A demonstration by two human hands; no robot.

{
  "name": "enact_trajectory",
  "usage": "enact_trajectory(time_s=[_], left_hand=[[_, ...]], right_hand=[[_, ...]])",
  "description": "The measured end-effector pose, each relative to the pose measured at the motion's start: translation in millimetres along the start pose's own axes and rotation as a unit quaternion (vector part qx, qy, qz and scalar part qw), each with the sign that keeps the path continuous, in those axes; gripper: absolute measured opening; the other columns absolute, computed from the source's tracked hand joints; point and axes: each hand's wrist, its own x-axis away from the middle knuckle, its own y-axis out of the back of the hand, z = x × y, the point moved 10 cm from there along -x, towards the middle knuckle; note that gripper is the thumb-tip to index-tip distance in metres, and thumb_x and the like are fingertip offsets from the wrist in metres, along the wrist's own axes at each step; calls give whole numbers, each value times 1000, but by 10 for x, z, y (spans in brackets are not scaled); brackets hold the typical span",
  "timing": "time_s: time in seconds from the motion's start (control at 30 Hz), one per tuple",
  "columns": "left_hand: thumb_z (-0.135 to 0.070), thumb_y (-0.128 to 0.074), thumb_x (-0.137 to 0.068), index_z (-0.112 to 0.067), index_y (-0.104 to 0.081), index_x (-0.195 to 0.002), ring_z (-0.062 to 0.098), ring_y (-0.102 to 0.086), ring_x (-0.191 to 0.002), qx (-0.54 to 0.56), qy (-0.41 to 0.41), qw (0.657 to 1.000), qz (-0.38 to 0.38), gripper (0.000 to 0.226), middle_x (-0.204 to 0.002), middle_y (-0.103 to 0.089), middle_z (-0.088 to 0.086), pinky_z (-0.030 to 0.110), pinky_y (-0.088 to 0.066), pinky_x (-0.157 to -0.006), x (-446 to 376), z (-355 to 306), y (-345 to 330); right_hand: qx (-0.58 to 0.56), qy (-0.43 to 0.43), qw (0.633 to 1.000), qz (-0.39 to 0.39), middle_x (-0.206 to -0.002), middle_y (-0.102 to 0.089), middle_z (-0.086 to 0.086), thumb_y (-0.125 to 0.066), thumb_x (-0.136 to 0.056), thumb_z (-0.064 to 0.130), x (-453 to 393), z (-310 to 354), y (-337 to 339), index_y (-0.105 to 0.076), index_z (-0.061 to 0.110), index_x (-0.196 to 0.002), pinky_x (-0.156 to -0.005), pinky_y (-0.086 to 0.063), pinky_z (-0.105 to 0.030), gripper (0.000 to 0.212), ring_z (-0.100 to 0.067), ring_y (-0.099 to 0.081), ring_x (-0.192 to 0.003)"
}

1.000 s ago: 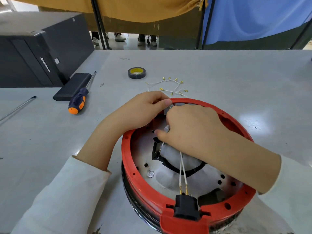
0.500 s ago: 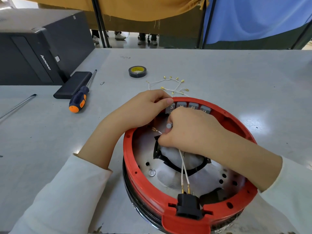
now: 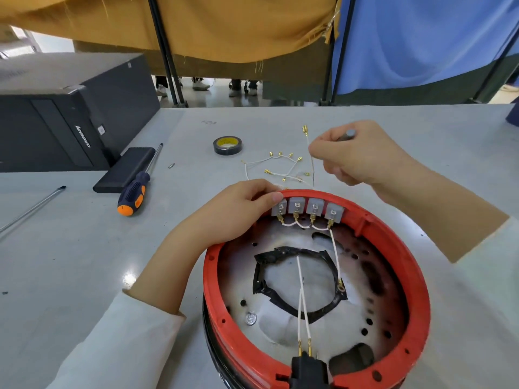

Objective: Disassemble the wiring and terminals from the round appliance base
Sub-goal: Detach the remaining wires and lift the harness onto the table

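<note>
The left hand (image 3: 238, 211) rests on the far rim of the red round appliance base (image 3: 317, 287), fingers curled over it beside the four grey switch blocks (image 3: 307, 207). The right hand (image 3: 362, 155) pinches a freed white wire (image 3: 310, 153) above the table, a grey tool in its fist. Best set it among the loose removed wires (image 3: 280, 167), well apart from the base.

left sleeve (image 3: 112, 341): white, long | right sleeve (image 3: 488, 256): white, long
</note>
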Motion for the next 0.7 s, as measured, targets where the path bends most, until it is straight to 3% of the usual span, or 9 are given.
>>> enact_trajectory(time_s=[0.1,0.17,0.33,0.53,0.7], left_hand=[[-37,-48,-96,-27,-64,-109,11,-60,-104,3,2,1000,2,23,-107,-67,-8,39,-44,-97,-6,8,-2],[-37,-48,-96,-27,-64,-110,11,-60,-105,6,4,1000,1,23,-108,-67,-8,39,-44,-97,-13,19,1],[-37,-46,-96,-27,-63,-110,16,-61,-104,2,5,1000,3,24,-109,-66,-7,42,-46,-94,-18,26,-13],[-38,-45,-96,-30,-63,-109,19,-61,-103,3,1,1000,1,23,-109,-66,-7,45,-48,-91,-25,20,-12],[-38,-45,-96,-30,-63,-108,18,-61,-101,-2,-1,1000,-3,23,-107,-66,-7,44,-49,-90,-27,12,-3]], right_hand=[[70,-41,997,18,-46,-42,-1,-62,-79,15,-343,-226,36,-62,8,-74,-43,-24,-18,8,-13,-30,-41],[124,-50,990,43,-49,-46,-3,-63,-79,16,-516,-356,-45,-67,1,-83,-42,-27,-18,16,-14,-33,-41],[219,-54,968,107,-50,-46,-3,-63,-78,17,-742,-580,-433,-66,4,-82,-44,-29,-20,14,-16,-34,-41],[228,-77,963,119,-55,-49,-3,-62,-79,14,-862,-741,-571,-67,-6,-100,-47,-29,-21,29,-16,-37,-43],[209,-65,970,102,-67,-55,-11,-56,-84,11,-839,-737,-434,-66,-5,-88,-45,-30,-21,20,-18,-38,-47]])
